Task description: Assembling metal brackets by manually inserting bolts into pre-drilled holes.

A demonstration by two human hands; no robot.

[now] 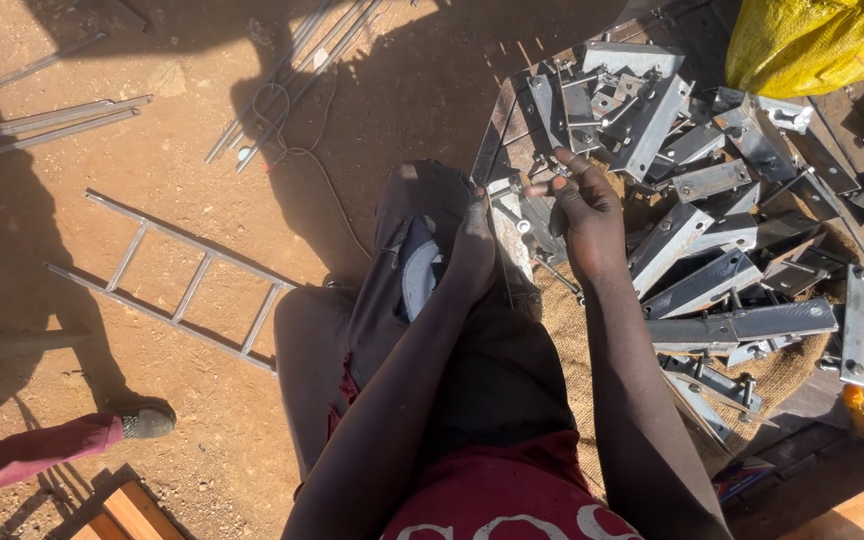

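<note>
Down over the person's lap, the left hand (474, 245) is clasped around the near edge of a flat grey steel bracket with a bolt through it (510, 228), which rests on the dark trousers above the knee. The right hand (587, 212) touches the same bracket from the far side, its fingers partly curled with one pointing left across the top; whether it truly grips cannot be told. Just to the right, a heap of similar grey steel brackets with bolts (712, 250) lies on a brown burlap sack (564, 335). A yellow woven bag (812, 40) sits beyond the heap. Off to the left, a welded grey metal ladder frame (187, 285) lies on the reddish dirt ground (102, 200).
</note>
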